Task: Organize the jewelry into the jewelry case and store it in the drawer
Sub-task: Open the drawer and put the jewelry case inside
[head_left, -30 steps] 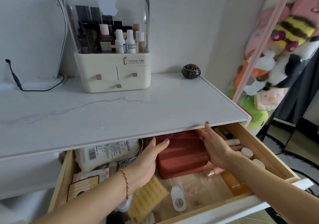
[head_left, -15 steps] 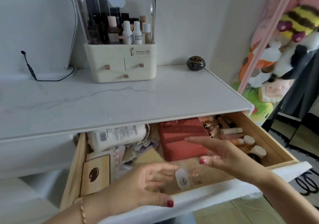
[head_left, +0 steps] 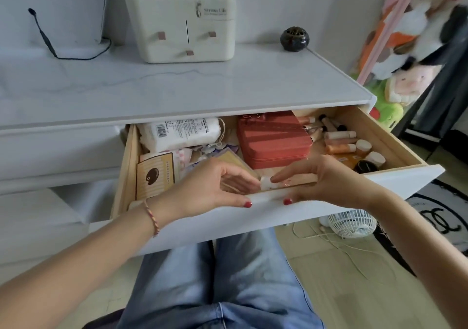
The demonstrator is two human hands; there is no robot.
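The red jewelry case [head_left: 273,138] lies shut in the middle back of the open wooden drawer [head_left: 395,138], partly under the table's edge. Neither hand touches it. My left hand [head_left: 210,189] and my right hand [head_left: 326,181] both hold the white drawer front [head_left: 329,217] near its middle, thumbs on the outer face and fingers over the rim on the inside. The fingertips of both hands meet at a small white object [head_left: 266,184] just inside the rim.
The drawer also holds a cotton pad pack [head_left: 179,133], a brown card [head_left: 155,174] and several small bottles [head_left: 342,141]. On the white tabletop stand a cosmetics organizer [head_left: 184,29] and a dark round pot [head_left: 295,38]. A small fan [head_left: 352,223] sits on the floor.
Both hands let go of the red case and drew back to the drawer's front rim. The case stayed in the drawer. The view tilted down.
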